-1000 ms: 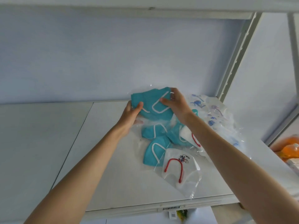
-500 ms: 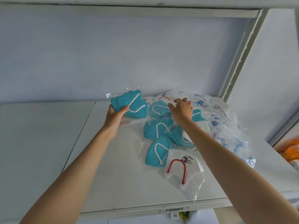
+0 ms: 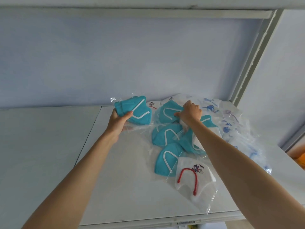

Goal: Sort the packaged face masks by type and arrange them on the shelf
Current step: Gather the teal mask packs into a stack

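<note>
A pile of packaged masks lies on the white shelf (image 3: 125, 192). My left hand (image 3: 119, 121) grips a small stack of teal masks with white ear loops (image 3: 137, 109), lifted at the pile's left edge. My right hand (image 3: 191, 113) pinches another teal mask (image 3: 168, 113) at the back of the pile. More teal masks (image 3: 166, 136) lie in the middle. A white mask with a red loop (image 3: 194, 177) lies nearest the front. White masks with blue print (image 3: 227, 123) are heaped on the right.
The shelf's back wall (image 3: 115, 63) stands just behind the pile. A white upright post (image 3: 252, 58) bounds the shelf on the right. Another shelf board (image 3: 132, 12) runs overhead. Orange items (image 3: 301, 158) show at the far right edge. A second shelf panel (image 3: 41, 146) lies left.
My left hand carried the teal stack leftward away from the pile. My right hand let go of that stack, moved right and closed on another teal mask at the back.
</note>
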A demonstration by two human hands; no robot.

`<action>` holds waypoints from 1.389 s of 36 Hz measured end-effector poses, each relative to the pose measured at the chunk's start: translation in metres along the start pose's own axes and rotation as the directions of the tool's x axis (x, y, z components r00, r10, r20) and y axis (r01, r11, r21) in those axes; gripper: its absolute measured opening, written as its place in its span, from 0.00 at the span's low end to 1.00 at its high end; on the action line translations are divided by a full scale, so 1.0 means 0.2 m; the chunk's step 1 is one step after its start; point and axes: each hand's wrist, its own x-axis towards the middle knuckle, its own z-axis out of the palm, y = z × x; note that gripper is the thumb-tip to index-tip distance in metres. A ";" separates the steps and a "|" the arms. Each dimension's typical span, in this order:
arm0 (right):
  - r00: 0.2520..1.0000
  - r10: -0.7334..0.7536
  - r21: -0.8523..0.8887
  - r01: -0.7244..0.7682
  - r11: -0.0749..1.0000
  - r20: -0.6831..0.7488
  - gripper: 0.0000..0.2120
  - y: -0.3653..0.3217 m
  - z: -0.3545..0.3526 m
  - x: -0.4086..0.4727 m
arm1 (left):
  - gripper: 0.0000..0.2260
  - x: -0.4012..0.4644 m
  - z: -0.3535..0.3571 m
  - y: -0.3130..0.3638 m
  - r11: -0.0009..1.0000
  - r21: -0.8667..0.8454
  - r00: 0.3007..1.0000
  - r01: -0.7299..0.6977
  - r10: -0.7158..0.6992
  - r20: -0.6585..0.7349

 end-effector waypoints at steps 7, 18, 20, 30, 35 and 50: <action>0.999 -0.020 0.836 -0.022 0.549 0.040 0.16 0.00 -0.22 0.02 | 0.11 0.02 0.01 0.02 1.000 0.027 0.999 -0.001 0.000 0.042; 0.912 -0.371 0.843 0.055 0.535 0.176 0.21 -0.07 -0.34 -0.14 | 0.15 -0.02 0.15 0.01 0.999 0.035 0.991 0.031 -0.035 0.128; 0.902 -0.377 0.770 0.086 0.632 0.209 0.22 -0.08 -0.29 -0.16 | 0.14 -0.02 0.17 0.00 0.999 0.006 0.990 0.032 -0.033 0.140; 0.860 -0.445 0.654 0.190 0.733 0.249 0.27 -0.18 -0.14 -0.14 | 0.13 -0.04 0.11 0.01 0.997 -0.059 0.983 0.046 -0.035 0.178; 0.964 -0.235 0.514 0.141 0.846 0.122 0.24 -0.13 -0.11 -0.04 | 0.15 -0.02 0.02 0.00 0.998 -0.033 0.990 0.058 -0.053 0.129; 0.983 -0.088 -0.172 0.115 0.978 0.160 0.34 0.00 0.04 0.07 | 0.15 0.02 -0.03 0.00 0.997 0.015 0.995 0.076 -0.077 0.057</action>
